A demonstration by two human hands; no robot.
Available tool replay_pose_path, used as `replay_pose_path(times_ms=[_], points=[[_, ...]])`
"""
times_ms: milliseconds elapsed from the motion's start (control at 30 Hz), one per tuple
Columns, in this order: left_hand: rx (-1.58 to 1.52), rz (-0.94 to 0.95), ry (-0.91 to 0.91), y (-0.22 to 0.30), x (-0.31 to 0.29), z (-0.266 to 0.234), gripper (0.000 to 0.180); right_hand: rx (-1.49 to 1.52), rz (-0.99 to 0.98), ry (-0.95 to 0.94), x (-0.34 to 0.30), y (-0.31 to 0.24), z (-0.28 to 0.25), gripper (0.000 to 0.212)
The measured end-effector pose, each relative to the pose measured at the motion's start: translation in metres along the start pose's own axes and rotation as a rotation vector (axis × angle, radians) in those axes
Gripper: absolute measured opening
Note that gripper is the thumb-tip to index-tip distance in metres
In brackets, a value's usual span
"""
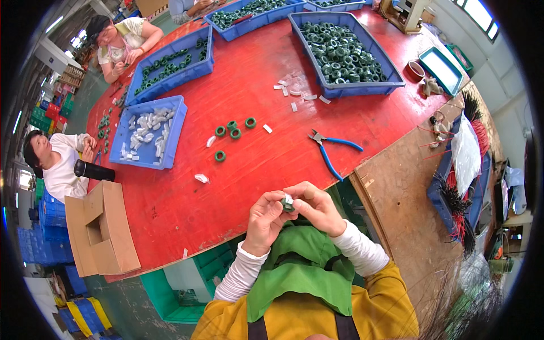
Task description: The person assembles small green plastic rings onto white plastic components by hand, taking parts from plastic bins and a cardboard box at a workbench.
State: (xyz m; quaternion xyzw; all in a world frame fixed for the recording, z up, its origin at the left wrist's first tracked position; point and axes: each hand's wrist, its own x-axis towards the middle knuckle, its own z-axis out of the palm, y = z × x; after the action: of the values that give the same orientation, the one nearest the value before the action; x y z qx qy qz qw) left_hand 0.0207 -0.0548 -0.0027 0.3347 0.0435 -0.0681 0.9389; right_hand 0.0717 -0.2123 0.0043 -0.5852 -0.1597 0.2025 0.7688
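Above the near edge of the red table, my two hands meet around a dark green ring [287,205] with a small white piece [287,198] at its top. My left hand [264,220] pinches the ring from the left. From the right, my right hand [317,209] presses finger and thumb against the white piece and ring. Beyond them lie several loose green rings [235,134] and a few white pieces [201,178]. A pair of cutting pliers [334,148] with blue handles rests to the right, jaws apart.
Blue trays of green rings [345,54] stand on the red table [255,164] at the back. A blue tray [170,153] of white pieces sits left, near a cardboard box [122,232] and a black bottle [93,171]. Two people work along the left side. Bundled wires [453,198] lie right.
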Motion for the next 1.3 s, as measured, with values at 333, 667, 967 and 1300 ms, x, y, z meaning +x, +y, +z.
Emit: replay_pose_path(times_ms=[333, 667, 967, 1300], points=[[0.037, 0.009, 0.021, -0.002, 0.000, -0.003, 0.017, -0.318, -0.224, 0.084, -0.004, 0.000, 0.005, 0.016], [0.585, 0.293, -0.015, 0.001, 0.002, -0.001, 0.022, -0.151, -0.146, 0.024, 0.001, 0.005, 0.001, 0.017], [0.189, 0.099, 0.096, -0.002, -0.001, 0.000, 0.021, -0.561, -0.505, 0.025, 0.002, -0.013, -0.007, 0.025], [0.203, 0.003, 0.063, 0.001, -0.001, 0.005, 0.020, -0.948, -0.898, 0.018, 0.007, -0.018, -0.005, 0.021]])
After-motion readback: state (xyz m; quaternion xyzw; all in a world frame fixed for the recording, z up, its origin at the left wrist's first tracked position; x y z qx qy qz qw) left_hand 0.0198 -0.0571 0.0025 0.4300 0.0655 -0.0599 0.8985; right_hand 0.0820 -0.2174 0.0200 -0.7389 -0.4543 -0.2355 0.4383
